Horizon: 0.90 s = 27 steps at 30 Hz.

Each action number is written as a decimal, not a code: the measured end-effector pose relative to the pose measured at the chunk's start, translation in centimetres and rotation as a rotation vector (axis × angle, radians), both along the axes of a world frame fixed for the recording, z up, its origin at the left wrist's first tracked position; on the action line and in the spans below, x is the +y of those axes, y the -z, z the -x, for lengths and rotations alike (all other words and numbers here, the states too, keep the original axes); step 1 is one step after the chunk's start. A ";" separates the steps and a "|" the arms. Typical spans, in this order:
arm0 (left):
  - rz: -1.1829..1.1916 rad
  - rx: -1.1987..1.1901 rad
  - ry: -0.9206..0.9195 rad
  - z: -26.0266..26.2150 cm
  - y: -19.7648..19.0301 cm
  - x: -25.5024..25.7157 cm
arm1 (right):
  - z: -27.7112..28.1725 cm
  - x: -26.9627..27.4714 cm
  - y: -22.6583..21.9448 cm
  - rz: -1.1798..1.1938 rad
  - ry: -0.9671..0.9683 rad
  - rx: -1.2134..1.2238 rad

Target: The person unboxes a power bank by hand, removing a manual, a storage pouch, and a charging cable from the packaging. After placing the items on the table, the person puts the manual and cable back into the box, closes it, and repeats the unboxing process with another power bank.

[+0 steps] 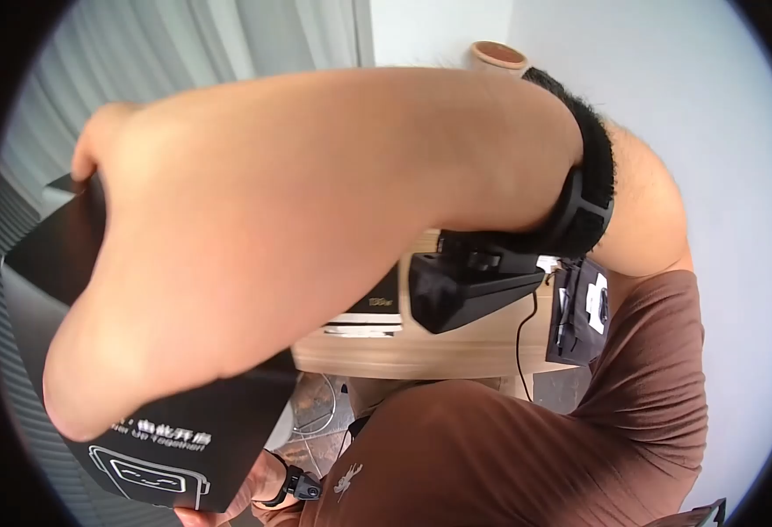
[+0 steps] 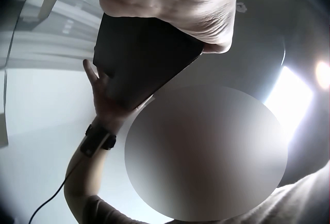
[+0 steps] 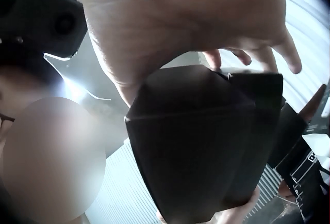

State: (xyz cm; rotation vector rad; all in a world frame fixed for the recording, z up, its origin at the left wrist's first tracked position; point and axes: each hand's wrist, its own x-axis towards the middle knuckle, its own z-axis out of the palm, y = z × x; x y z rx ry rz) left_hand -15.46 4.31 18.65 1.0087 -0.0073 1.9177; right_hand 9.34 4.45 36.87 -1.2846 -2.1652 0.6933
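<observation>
- Although the right grip [image 1: 219, 237] spreads across the head view and hides much of it, one black box [image 1: 237, 465] shows at the person's left, held up beside the desk [image 1: 465, 351], tilted.
- Same view: left grip [image 1: 244, 497] holds its lower end. Printed face, crisp edges — judged to be stiff card, likely light for its bulk unless filled; smooth skin could slide under dry fingers, and corners would dent before anything else.
- Count, head view: one desk, one dark flat item with gold lettering [image 1: 381, 303], one dark pouch with white patches [image 1: 570, 338], one pale pot with a reddish top [image 1: 498, 54], one wrist camera [image 1: 452, 290] on the right arm, another [image 1: 307, 487] at the left wrist.
- Left wrist view: two hands, one box between them. Left grip clasps the near end, palm close to the camera; right grip holds the far end, thumb apart from the other fingers. Best hold, as judged: one palm under the lower end, the other across the upper edges, no squeezing mid-panel.
- Right wrist view: right grip bends over the upper edge, four fingers counted past it; left fingers show at the bottom. One black printed piece [image 3: 304, 172] at the right edge — cannot tell whether it belongs to the same box.
</observation>
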 end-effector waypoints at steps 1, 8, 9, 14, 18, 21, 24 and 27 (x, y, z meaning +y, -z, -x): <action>-0.017 0.045 0.040 -0.6 -0.2 -0.3 | -1.7 -0.9 -0.4 0.034 0.047 0.048; -0.091 0.457 0.170 -6.6 -1.1 -2.4 | -11.8 -4.7 2.0 0.105 0.115 0.598; -0.068 0.520 0.172 -7.2 -1.2 -2.5 | -13.3 -5.0 2.3 0.132 0.078 0.721; -0.295 0.536 0.123 -8.4 1.5 -1.0 | -31.5 -4.5 4.6 0.110 0.161 0.541; -0.438 0.647 0.095 -4.3 5.1 0.2 | -45.4 -7.2 10.3 0.119 0.712 0.598; -0.297 0.659 -0.018 -2.9 7.2 1.2 | -53.1 -6.1 16.8 0.292 0.818 0.650; -0.136 0.618 -0.043 -2.6 8.0 2.1 | -54.9 -3.5 22.8 0.345 0.832 0.687; -0.075 0.580 -0.022 -1.7 8.9 2.3 | -57.5 -1.1 27.6 0.425 0.859 0.698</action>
